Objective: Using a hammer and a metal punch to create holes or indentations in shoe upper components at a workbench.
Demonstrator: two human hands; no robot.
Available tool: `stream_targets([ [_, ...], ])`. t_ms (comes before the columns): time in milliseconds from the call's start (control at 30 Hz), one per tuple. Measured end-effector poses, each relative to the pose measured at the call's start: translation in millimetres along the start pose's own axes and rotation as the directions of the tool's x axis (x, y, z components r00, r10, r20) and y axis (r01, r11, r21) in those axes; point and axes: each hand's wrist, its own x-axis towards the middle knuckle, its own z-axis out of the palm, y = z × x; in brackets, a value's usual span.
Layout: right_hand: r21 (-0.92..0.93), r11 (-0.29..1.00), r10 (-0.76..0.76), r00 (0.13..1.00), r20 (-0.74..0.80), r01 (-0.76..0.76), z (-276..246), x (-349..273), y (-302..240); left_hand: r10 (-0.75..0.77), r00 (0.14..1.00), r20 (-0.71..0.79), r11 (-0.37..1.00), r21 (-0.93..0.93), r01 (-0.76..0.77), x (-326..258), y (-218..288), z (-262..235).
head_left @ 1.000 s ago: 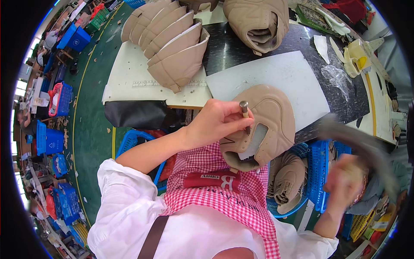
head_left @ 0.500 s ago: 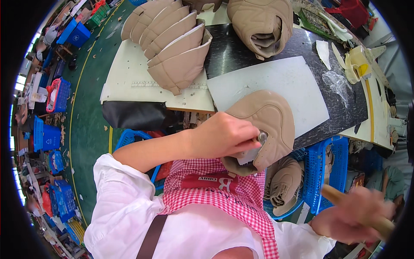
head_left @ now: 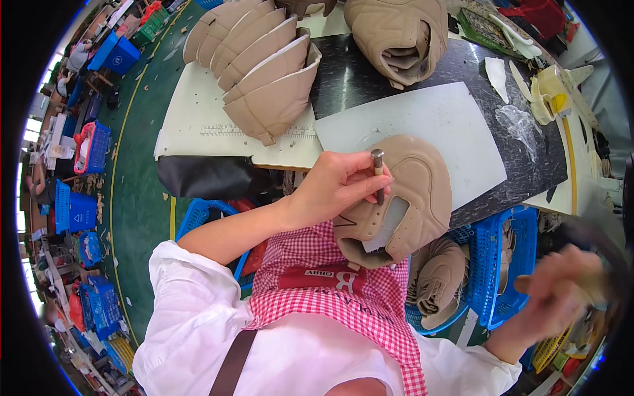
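My left hand [head_left: 343, 185] is closed around a slim metal punch [head_left: 377, 158], which stands roughly upright with its lower tip at the row of holes beside the opening. Under it lies a beige shoe upper [head_left: 416, 171], partly on a white sheet [head_left: 422, 119] and hanging over the table's near edge. Off to the right, raised clear of the upper, my right hand [head_left: 561, 290] is closed around a wooden-handled hammer [head_left: 522, 284]. Motion smears that hand and the dark hammer head.
A fanned stack of beige uppers [head_left: 271, 99] sits at the back left, other uppers [head_left: 396, 39] at the back. On the black board [head_left: 337, 72] lie plastic film [head_left: 518, 129] and white scraps. Blue baskets [head_left: 492, 264] with shoe uppers stand below the table.
My left hand has shifted up and left from the opening's upper edge, and the punch now stands more upright at the holes. My right hand has risen slightly with the hammer, its head swinging upward.
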Motion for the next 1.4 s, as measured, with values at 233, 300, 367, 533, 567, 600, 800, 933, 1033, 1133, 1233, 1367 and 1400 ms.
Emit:
stream_targets([
  [233,-0.492,0.869,0.280,0.764,0.581,0.057,29.5,-12.7,1.2,0.462,0.808,0.365,0.439,0.698,-0.566,0.0,8.1,4.5],
  [300,-0.351,0.929,0.308,0.780,0.545,-0.121,43.5,-8.2,19.6,0.408,0.846,0.344,0.429,0.746,-0.509,-6.9,4.6,-8.0],
  [367,-0.381,0.877,0.450,0.774,0.446,-0.291,39.7,-16.5,19.1,0.006,1.000,-0.029,0.945,0.328,0.004,-4.8,3.7,-8.2],
  [533,-0.242,0.946,0.261,0.948,0.182,-0.214,22.5,-21.1,28.8,-0.004,0.997,-0.079,0.997,-0.078,-0.002,3.4,-0.8,-8.3],
  [567,-0.131,0.947,0.309,0.944,0.115,-0.294,7.1,-17.3,17.2,0.049,0.997,-0.055,0.997,0.061,-0.046,4.5,0.5,-6.5],
  [600,0.182,0.953,0.236,0.970,0.062,-0.244,-14.3,-13.8,12.9,0.101,0.995,-0.024,0.976,0.197,-0.094,5.4,2.2,-4.7],
  [800,-0.461,0.858,0.460,0.739,0.492,-0.227,53.6,0.9,8.9,0.357,0.908,0.219,0.533,0.751,-0.390,2.3,10.2,-0.3],
  [933,-0.350,0.870,0.448,0.855,0.263,-0.349,52.6,-2.2,54.6,0.140,0.988,0.065,0.942,0.299,-0.153,13.1,2.3,-16.9],
  [1033,-0.378,0.846,0.486,0.835,0.258,-0.375,77.4,12.7,76.7,-0.028,0.999,0.027,0.980,-0.198,0.033,12.7,-0.7,-16.1],
  [1133,-0.310,0.876,0.469,0.800,0.374,-0.368,96.8,32.2,87.1,-0.021,0.999,-0.039,0.906,-0.424,0.003,2.1,17.3,-14.1],
  [1233,-0.256,0.909,0.413,0.796,0.443,-0.329,108.2,57.5,93.7,-0.024,0.994,-0.111,0.943,-0.334,-0.014,-14.8,28.7,-16.1],
  [1367,-0.332,0.915,0.379,0.775,0.505,-0.231,113.4,64.0,96.3,0.057,0.998,0.038,0.990,-0.132,-0.051,-16.3,18.4,0.4],
  [1400,-0.331,0.918,0.368,0.777,0.510,-0.217,113.1,61.5,98.2,0.092,0.981,0.173,0.992,0.070,-0.105,-13.7,17.1,2.8],
])
